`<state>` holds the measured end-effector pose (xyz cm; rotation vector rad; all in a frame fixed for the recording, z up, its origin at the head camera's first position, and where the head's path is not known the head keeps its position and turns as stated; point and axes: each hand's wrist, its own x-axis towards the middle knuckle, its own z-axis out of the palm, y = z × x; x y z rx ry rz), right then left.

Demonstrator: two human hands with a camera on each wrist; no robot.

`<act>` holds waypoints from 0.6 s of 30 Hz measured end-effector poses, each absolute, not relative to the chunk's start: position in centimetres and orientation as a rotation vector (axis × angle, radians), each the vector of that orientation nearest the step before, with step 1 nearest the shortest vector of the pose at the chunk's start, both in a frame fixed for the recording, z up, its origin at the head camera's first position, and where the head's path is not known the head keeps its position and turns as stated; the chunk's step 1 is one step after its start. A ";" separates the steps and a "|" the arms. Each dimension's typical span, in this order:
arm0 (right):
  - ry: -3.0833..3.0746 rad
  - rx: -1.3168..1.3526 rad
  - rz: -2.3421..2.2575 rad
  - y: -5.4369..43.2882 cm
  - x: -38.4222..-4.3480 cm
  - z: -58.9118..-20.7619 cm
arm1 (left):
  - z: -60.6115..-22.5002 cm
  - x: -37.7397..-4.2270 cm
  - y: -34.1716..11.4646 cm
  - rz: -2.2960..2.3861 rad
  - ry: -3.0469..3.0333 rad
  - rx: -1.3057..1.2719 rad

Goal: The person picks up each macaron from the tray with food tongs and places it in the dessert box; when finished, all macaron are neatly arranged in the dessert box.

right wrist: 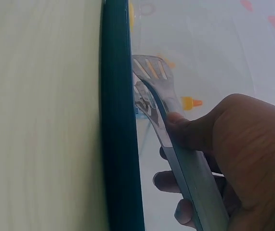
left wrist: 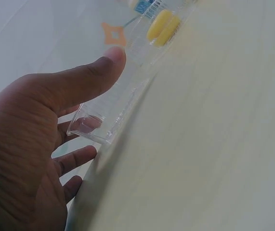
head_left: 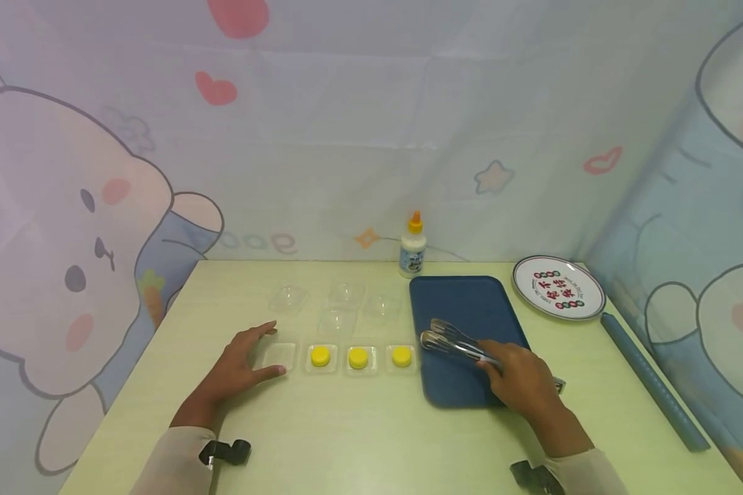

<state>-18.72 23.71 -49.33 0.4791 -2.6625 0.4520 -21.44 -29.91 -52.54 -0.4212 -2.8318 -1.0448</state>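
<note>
At the left end of a row of clear plastic boxes, my left hand [head_left: 238,364] is beside a clear box [head_left: 280,355] that has nothing in it. Its thumb and fingers are spread to either side of that box. To the right, three similar boxes each hold a yellow round piece [head_left: 320,355]; in the left wrist view one yellow piece [left wrist: 163,28] shows two layers, like a macaron. My right hand [head_left: 520,378] grips metal tongs [right wrist: 176,139] by the handles. The slotted tong heads are a little apart, with nothing between them, over the dark blue tray [head_left: 433,385].
Several clear domed lids [head_left: 340,320] lie behind the row. A white glue bottle [head_left: 412,251] with an orange tip stands by the back wall. A printed white plate [head_left: 532,275] sits at the back right, and a long grey-blue bar [head_left: 653,381] lies along the right edge.
</note>
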 end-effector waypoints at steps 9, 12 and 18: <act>-2.665 0.451 0.455 23.7 -18.6 -49.2 | -52.5 -21.4 -29.9 -1.061 -2.816 -0.422; -2.659 0.429 0.464 23.7 -18.6 -49.1 | -52.4 -21.4 -29.9 -1.077 -2.797 -0.444; -2.620 0.401 0.468 23.5 -18.7 -49.0 | -52.5 -21.4 -30.1 -1.125 -2.787 -0.450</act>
